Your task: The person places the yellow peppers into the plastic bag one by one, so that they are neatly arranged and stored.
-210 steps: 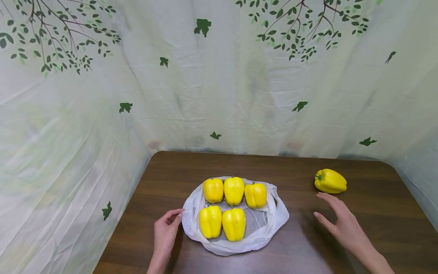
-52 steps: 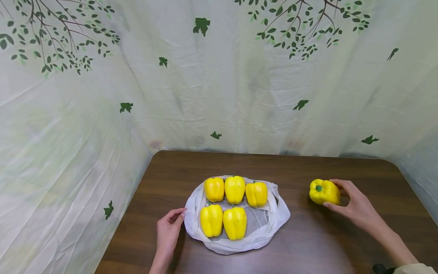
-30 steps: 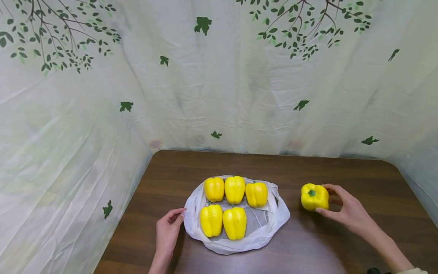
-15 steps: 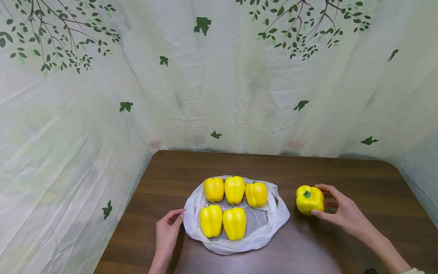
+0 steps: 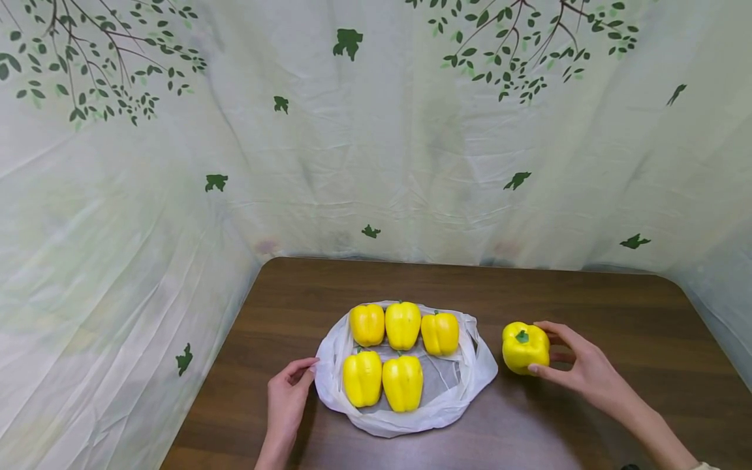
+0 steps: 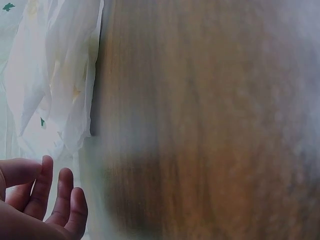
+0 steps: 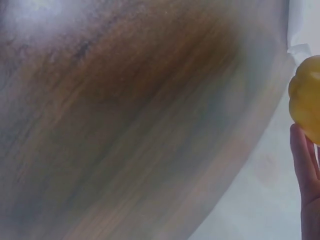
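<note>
A white plastic bag (image 5: 405,424) lies spread on the table with its mouth wide, and several yellow bell peppers (image 5: 403,384) stand inside in two rows. At the bag's left edge, my left hand (image 5: 288,395) pinches the rim between thumb and forefinger; the left wrist view shows that hand (image 6: 47,200) beside the white plastic. To the right of the bag, my right hand (image 5: 578,365) grips another yellow bell pepper (image 5: 525,352) with thumb and fingers, its green stem facing up. Only part of this pepper (image 7: 307,97) enters the right wrist view.
The brown wooden table (image 5: 470,287) has rounded far corners. Behind it and at the sides hangs a pale curtain (image 5: 376,150) printed with green leaves and branches. Within the bag, the front right part holds no pepper.
Earlier, the single pepper lay on its side at the far right. My right hand has since taken hold of it, turned it stem up and brought it left, nearer the bag. My left hand stays put.
</note>
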`<act>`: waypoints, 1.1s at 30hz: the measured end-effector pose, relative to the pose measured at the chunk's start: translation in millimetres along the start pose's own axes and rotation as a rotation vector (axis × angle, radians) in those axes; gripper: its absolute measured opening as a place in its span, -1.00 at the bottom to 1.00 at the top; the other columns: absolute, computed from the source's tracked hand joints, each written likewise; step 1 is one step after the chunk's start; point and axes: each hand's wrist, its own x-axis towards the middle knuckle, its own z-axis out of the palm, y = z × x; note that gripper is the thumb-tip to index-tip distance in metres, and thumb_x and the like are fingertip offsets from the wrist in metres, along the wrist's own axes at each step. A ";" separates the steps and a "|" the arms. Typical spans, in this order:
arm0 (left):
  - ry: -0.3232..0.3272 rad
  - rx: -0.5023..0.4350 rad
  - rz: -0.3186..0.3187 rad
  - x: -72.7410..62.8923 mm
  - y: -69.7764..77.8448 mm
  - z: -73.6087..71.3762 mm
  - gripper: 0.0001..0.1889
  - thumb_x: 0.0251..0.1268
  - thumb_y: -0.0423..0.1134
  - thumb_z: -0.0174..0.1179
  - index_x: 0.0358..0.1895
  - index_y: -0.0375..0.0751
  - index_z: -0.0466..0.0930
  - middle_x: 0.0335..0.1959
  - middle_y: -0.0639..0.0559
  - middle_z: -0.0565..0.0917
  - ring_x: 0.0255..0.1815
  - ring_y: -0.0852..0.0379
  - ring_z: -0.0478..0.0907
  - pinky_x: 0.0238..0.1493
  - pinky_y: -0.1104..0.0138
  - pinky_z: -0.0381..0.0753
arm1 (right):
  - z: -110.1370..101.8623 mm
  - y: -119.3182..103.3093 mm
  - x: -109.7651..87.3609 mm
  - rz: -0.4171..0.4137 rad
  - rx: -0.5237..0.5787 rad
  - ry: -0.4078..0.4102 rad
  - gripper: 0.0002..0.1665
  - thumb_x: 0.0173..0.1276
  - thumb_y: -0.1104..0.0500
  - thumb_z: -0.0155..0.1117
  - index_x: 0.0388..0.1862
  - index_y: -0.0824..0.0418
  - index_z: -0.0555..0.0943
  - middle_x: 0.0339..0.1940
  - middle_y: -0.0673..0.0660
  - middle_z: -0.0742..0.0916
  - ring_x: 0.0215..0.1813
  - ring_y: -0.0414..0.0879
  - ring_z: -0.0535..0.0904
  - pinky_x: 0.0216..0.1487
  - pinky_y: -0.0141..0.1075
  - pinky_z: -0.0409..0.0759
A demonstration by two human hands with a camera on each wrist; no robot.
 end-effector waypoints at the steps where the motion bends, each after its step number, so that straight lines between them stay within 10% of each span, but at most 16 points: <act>1: -0.003 -0.001 -0.007 0.1 0.4 -0.1 -0.82 0.33 -0.42 0.22 -0.08 -0.37 0.72 -0.10 -0.21 0.71 -0.12 0.00 0.58 -0.17 0.55 0.50 | 0.5 0.1 -0.2 -0.006 0.006 0.001 -0.13 -0.01 0.12 0.64 0.31 0.09 0.45 0.10 0.03 0.60 -0.02 -0.31 0.53 -0.14 -0.45 0.60; 33: 0.007 0.021 0.002 1.7 -4.9 2.2 -0.84 0.32 -0.41 0.23 -0.11 -0.29 0.75 -0.15 -0.14 0.72 -0.17 0.04 0.57 -0.17 0.49 0.53 | 16.2 -16.9 11.2 0.055 0.105 -0.086 -0.20 0.11 0.05 0.57 0.31 0.05 0.42 0.17 0.06 0.58 0.04 -0.13 0.59 -0.10 -0.36 0.61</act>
